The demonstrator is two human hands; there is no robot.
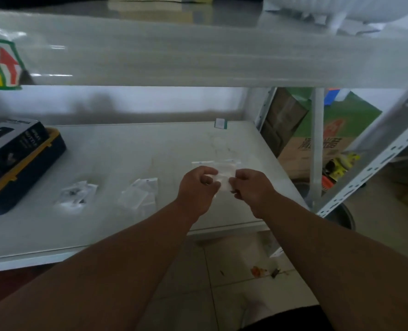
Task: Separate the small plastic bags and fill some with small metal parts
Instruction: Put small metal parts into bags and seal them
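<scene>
Both hands, left hand (199, 185) and right hand (252, 185), pinch one clear bag (224, 179) above the shelf (126, 151) near its right edge, two bag piles (139, 194) lying left, bare surface between.

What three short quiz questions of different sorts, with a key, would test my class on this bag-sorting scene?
1. True or false: both hands, left hand and right hand, hold one small clear bag.
2. Which lies nearest the black and yellow case? A) the bags holding dark parts B) the empty bag pile C) the green-edged tag
3. Fill in: everything rests on a white ____.

Key: 1 true; 2 A; 3 shelf.
</scene>
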